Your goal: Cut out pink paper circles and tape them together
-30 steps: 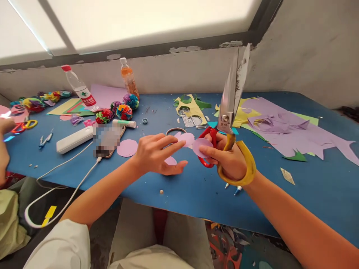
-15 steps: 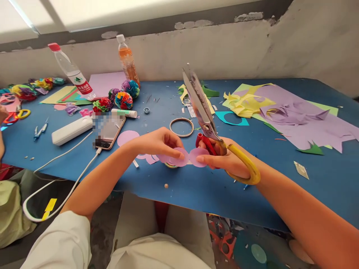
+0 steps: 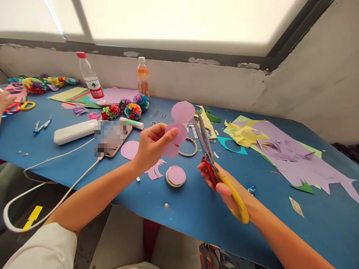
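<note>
My left hand (image 3: 151,145) pinches purple paper circles (image 3: 183,111) fanned out above the table, thumb on the middle one. In my right hand (image 3: 220,181) are scissors (image 3: 206,147) with one red and one yellow handle. Their blades point up and away, slightly apart, close to the circles' right side. Below my hands lies a stack of cut paper circles (image 3: 175,175), a purple one on top. Another purple circle (image 3: 129,150) rests left of my left wrist, with purple scraps (image 3: 155,171) nearby. Behind the hands sits a ring (image 3: 190,152), partly covered by the paper.
A phone (image 3: 120,141), a white power bank (image 3: 74,132) and a cable are on the left. Behind them stand two bottles (image 3: 97,91) beside colourful paper flowers (image 3: 132,111). Purple and yellow sheets (image 3: 288,164) spread over the right. A co-worker's hand (image 3: 5,100) shows at far left.
My left hand has lifted the purple circles up and away from the table. My right hand has let go of the paper and moved down with the scissors. The view has tilted upward.
</note>
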{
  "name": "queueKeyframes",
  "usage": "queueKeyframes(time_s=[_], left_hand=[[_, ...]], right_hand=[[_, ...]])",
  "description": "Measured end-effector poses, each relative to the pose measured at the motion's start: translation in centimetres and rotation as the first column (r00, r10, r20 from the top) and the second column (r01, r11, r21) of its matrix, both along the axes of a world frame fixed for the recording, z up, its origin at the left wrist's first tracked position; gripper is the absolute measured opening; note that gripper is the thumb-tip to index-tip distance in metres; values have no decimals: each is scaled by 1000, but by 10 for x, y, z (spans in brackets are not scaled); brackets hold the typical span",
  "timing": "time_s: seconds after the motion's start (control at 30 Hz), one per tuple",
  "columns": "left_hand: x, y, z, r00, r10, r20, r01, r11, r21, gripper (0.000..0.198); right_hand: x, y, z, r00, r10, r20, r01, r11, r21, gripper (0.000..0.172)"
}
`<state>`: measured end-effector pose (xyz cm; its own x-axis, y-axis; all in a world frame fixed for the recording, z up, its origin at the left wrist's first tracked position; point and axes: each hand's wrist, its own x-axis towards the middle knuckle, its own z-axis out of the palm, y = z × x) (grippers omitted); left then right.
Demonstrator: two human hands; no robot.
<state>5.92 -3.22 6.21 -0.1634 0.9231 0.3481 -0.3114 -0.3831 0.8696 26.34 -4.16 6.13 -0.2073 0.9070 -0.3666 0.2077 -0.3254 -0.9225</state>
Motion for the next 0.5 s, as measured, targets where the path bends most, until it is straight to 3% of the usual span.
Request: queueKeyframes(time_s=[0.23, 0.37, 0.5], left_hand=[[7, -3, -6, 980, 199, -20, -197, 978, 75, 35], [7, -5, -5, 983, 155, -102, -146, 985, 87, 33], [6, -5, -2, 982, 117, -150, -107, 991, 76, 37]], right_hand=[[1, -6, -1, 966, 186, 182, -198, 979, 49, 60], [1, -5, 1, 964, 186, 189, -203, 976, 76, 52], [-1, -6, 3, 979, 150, 137, -154, 988, 20, 44]])
